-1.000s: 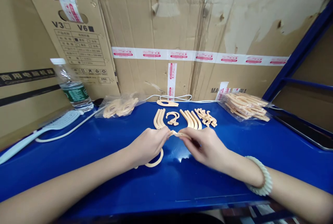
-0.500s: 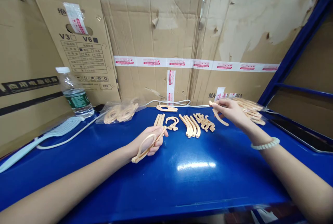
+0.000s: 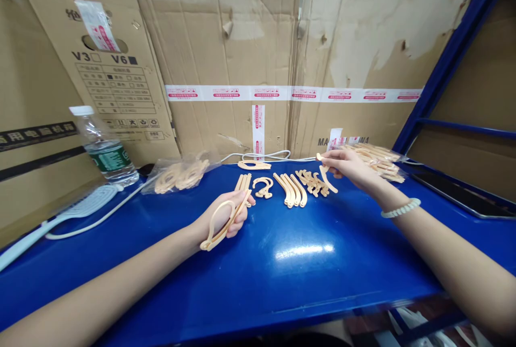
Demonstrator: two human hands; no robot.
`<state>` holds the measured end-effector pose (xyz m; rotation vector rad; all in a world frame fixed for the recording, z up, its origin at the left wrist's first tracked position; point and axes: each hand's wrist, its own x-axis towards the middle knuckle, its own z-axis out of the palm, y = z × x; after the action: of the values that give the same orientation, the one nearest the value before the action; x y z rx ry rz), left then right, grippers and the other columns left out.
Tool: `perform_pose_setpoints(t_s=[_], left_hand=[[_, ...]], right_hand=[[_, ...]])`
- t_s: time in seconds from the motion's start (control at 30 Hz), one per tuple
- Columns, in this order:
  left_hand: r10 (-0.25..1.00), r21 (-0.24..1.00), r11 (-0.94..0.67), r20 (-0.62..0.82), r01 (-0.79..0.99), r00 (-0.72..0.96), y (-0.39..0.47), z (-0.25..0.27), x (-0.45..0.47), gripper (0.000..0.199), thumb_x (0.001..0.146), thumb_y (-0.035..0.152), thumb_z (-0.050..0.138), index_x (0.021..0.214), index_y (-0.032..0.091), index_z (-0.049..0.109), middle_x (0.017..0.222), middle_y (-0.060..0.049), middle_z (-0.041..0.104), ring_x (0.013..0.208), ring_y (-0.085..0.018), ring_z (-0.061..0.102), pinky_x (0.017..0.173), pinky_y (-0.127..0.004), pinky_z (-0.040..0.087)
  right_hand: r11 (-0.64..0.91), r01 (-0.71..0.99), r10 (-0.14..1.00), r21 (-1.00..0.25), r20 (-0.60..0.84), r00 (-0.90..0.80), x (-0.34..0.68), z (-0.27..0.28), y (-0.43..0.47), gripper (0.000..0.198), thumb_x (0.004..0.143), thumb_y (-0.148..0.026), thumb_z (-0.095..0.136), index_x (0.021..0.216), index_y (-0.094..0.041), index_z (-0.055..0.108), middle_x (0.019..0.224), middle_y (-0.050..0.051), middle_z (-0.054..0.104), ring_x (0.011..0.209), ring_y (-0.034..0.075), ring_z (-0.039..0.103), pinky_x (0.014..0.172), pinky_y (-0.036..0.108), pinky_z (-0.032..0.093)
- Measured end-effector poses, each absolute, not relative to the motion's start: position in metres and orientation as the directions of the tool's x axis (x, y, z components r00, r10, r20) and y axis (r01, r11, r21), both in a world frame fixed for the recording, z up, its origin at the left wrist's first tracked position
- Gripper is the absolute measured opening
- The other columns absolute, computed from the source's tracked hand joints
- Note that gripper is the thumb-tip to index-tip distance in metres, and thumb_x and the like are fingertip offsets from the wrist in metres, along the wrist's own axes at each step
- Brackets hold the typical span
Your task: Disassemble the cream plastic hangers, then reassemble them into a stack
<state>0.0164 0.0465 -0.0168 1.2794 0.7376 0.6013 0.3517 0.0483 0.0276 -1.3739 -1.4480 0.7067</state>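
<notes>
Head: bottle (image 3: pixel 105 154) near pale-blue hairbrush (image 3: pixel 86 203)

Pieces (image 3: pixel 303 196) show cream against a blue table (image 3: pixel 258 272); a bottle (image 3: pixel 105 154) wears a green label (image 3: pixel 112 161) and white cap (image 3: pixel 81 111), while red-printed white tape (image 3: pixel 231 93) stripes brown cardboard (image 3: pixel 226 57)

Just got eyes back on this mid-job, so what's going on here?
A person's left hand holds a pale tan looped piece over the glossy blue tabletop. Their right hand, farther out, pinches a slim curved pale tan piece beside a cluster of small, wavy tan pieces. Between the hands lies a row of long curved tan strips.
</notes>
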Motion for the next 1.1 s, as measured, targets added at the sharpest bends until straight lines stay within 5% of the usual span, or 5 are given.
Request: perform_pose_setpoints(t_s=[0.37, 0.67, 0.8, 0.9, 1.1], left_hand=[[0.803, 0.988, 0.149, -0.099, -0.037, 0.587, 0.041, -0.016, 0.021, 0.032, 0.090, 0.048, 0.054, 0.090, 0.015, 0.052, 0.047, 0.000, 0.059, 0.031, -0.011, 0.046, 0.032, -0.019, 0.037], [0.892, 0.991, 0.102, -0.052, -0.088, 0.449, 0.028, -0.011, 0.028, 0.021, 0.098, 0.034, 0.045, 0.085, 0.018, 0.046, 0.064, -0.005, 0.070, 0.042, -0.010, 0.056, 0.045, -0.019, 0.047], [0.918, 0.992, 0.067, -0.019, -0.107, 0.396, 0.025, -0.012, 0.029, 0.023, 0.100, 0.035, 0.044, 0.086, 0.017, 0.047, 0.071, -0.005, 0.071, 0.053, -0.012, 0.063, 0.054, -0.021, 0.051], [0.928, 0.990, 0.071, -0.022, -0.119, 0.371, 0.022, -0.009, 0.030, 0.021, 0.100, 0.034, 0.044, 0.090, 0.016, 0.049, 0.077, -0.008, 0.072, 0.057, -0.013, 0.066, 0.053, -0.020, 0.050], [0.942, 0.978, 0.123, -0.063, -0.166, 0.328, 0.013, 0.001, 0.032, 0.015, 0.101, 0.027, 0.040, 0.090, 0.018, 0.046, 0.081, -0.007, 0.073, 0.064, -0.016, 0.069, 0.063, -0.027, 0.056]], right_hand=[[0.183, 0.466, 0.946, -0.865, 0.284, 0.156, 0.342, 0.008, 0.059, 0.030, 0.073, -0.023, 0.068, 0.100, -0.014, 0.062, 0.060, -0.001, 0.057, 0.047, 0.010, 0.047, 0.040, 0.021, 0.038], [0.253, 0.663, 0.844, -0.704, 0.496, 0.205, 0.337, 0.001, 0.062, 0.022, 0.080, -0.023, 0.062, 0.100, -0.015, 0.063, 0.101, 0.012, 0.067, 0.086, 0.022, 0.062, 0.081, 0.039, 0.050], [0.427, 0.669, 0.812, -0.608, 0.584, 0.013, 0.295, 0.006, 0.030, 0.024, 0.086, -0.028, 0.058, 0.108, -0.020, 0.062, 0.105, 0.008, 0.066, 0.091, 0.022, 0.061, 0.081, 0.037, 0.050], [0.740, 0.557, 0.633, -0.376, 0.669, -0.390, 0.259, 0.009, -0.001, 0.027, 0.091, -0.025, 0.056, 0.118, -0.022, 0.058, 0.113, 0.009, 0.064, 0.105, 0.023, 0.057, 0.093, 0.039, 0.045], [0.915, 0.402, 0.367, -0.028, 0.468, -0.804, 0.236, 0.003, -0.029, 0.034, 0.095, -0.033, 0.055, 0.124, -0.016, 0.056, 0.120, 0.012, 0.064, 0.106, 0.026, 0.053, 0.091, 0.042, 0.044]])
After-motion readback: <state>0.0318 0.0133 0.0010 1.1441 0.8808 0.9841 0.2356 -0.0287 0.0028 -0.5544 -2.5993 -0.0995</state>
